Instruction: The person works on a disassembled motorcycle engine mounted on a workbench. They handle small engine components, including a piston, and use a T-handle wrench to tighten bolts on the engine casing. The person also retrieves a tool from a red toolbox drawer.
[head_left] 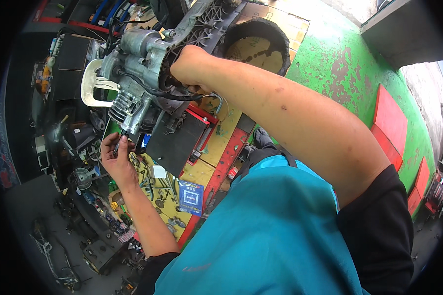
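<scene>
A grey metal scooter engine (147,54) with a finned cylinder (120,109) lies in front of me, above the bench. My right hand (191,69) reaches across to the round opening in the engine's side. It is closed, and its fingertips and whatever they grip are hidden in there. A black hose (157,92) runs along the casing, just below this hand. At the lower end of the cylinder my left hand (117,156) is closed, thumb against fingers, around a small dark piece that I cannot make out.
Beside the engine stands a white plastic bracket-like part (87,88). A black round pan (284,46) is on the cardboard at upper right. Lower down lie a dark mat (174,147), a blue packet (190,197) and loose metal parts (161,201). Red panels (389,120) stand over the green floor.
</scene>
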Demonstrator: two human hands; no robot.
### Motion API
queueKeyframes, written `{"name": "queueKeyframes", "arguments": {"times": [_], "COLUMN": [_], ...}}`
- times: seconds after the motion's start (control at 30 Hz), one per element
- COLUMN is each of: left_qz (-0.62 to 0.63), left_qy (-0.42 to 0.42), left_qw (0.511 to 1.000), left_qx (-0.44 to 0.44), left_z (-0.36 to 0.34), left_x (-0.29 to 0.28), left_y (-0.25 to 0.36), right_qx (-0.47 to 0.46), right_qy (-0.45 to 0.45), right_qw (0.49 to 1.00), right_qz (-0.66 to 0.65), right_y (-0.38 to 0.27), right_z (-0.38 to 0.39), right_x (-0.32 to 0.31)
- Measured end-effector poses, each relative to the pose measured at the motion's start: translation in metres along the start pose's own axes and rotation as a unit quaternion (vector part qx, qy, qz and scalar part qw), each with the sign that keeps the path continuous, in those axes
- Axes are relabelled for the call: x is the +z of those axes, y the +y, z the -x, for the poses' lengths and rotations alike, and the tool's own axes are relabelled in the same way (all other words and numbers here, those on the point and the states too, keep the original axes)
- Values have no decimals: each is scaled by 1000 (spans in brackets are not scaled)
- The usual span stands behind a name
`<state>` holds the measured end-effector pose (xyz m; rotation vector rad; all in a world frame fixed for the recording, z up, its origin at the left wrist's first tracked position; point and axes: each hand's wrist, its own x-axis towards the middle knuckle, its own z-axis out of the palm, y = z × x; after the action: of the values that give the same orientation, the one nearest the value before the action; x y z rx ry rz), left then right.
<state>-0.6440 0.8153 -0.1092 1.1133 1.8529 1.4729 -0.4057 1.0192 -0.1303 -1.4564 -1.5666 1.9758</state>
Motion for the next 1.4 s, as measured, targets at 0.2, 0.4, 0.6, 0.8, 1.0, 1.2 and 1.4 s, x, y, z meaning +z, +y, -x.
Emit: {"name": "queueKeyframes", "arguments": {"times": [0.2,0.4,0.6,0.8,1.0,1.2,1.4], "left_qz": [-20,75,127,145,149,145,150], "left_qy": [2,17,31,42,37,34,56], "left_qw": [1000,996,988,986,986,987,986], "left_qx": [-4,-51,-85,-68,-70,-63,-51], "left_z": [7,21,25,18,18,17,16], "left_x": [1,-2,0,3,2,2,6], "left_y": [-6,-15,-25,-9,-12,-14,-11], "right_qx": [-7,-12,-35,-64,-59,-18,-106], "right_qy": [43,-7,83,78,70,85,124], "right_qw": [999,997,992,990,981,985,976], "right_qz": [-3,76,92,97,172,147,147], "right_y": [1,-10,-7,-6,-11,-14,-5], "right_z": [9,16,8,24,26,18,26], "right_x": [-4,-11,-3,-9,-8,-4,-7]}}
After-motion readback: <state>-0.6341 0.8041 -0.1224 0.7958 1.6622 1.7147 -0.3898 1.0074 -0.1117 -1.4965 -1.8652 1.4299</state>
